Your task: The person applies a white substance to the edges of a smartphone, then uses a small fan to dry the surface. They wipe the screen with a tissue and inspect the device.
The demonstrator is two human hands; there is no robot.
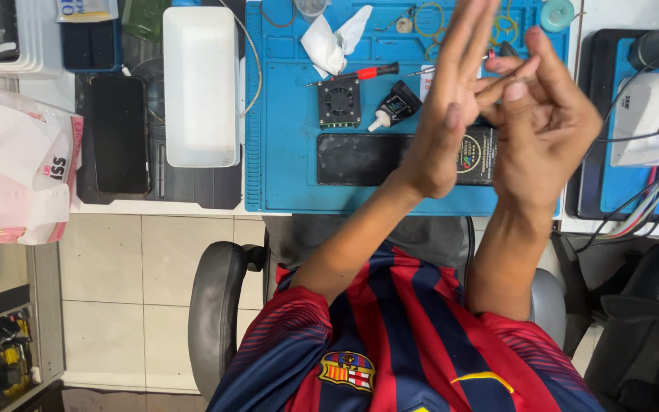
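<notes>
Both of my hands are raised above the blue work mat [291, 183] and touch each other. My left hand [445, 107] has its fingers straight and close together, pointing away from me, and holds nothing. My right hand [549, 118] has its fingers curled against the left hand's fingers, with no object visible in it. Under the hands a black phone [360, 159] lies face up on the mat, its right end hidden by my hands. Beyond it are a small black fan [339, 101], a small black bottle with a white nozzle [392, 108] and a red-handled screwdriver [361, 74].
A crumpled white tissue [334, 40] lies at the back of the mat. A white rectangular tray [201, 85] and a second black phone [119, 133] are to the left, with a plastic bag [17, 172] further left. A white device [644, 118] with cables stands at the right.
</notes>
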